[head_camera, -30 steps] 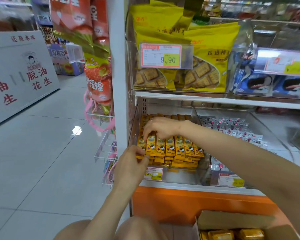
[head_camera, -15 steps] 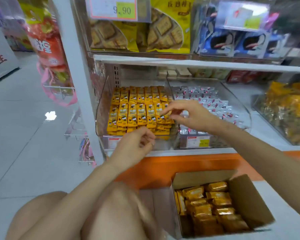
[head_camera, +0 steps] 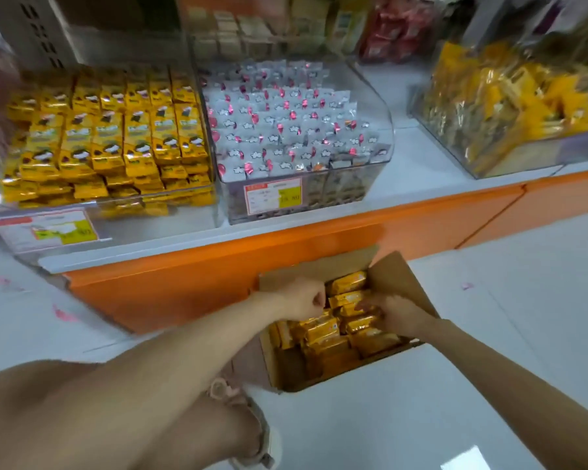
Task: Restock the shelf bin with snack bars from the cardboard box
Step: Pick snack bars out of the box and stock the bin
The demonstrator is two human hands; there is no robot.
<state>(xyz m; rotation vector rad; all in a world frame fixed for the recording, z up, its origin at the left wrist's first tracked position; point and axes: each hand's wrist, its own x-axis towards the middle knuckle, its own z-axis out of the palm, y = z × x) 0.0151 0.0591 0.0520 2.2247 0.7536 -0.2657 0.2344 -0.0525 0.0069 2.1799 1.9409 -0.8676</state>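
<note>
An open cardboard box (head_camera: pixel 399 278) stands on the floor against the shelf base, filled with golden-yellow snack bars (head_camera: pixel 319 329). Both my hands are down inside it. My left hand (head_camera: pixel 301 298) hovers over the box's left part, curled into a fist with nothing visible in it. My right hand (head_camera: pixel 396 313) is at the right side, its fingers curled down onto a bar in the top layer. The clear shelf bin (head_camera: pixel 157 220) at the upper left holds neat rows of the same yellow bars (head_camera: pixel 116 137).
A second clear bin (head_camera: pixel 370 184) of white and pink wrapped sweets stands right of the snack bin, and a third bin (head_camera: pixel 489 164) of yellow packets sits further right. The orange shelf base (head_camera: pixel 201 266) runs behind the box. My knee and sandalled foot (head_camera: pixel 252 422) are left of the box.
Both hands left the shelf bin and dropped into the cardboard box. My view tilted down from the shelf to the box on the floor.
</note>
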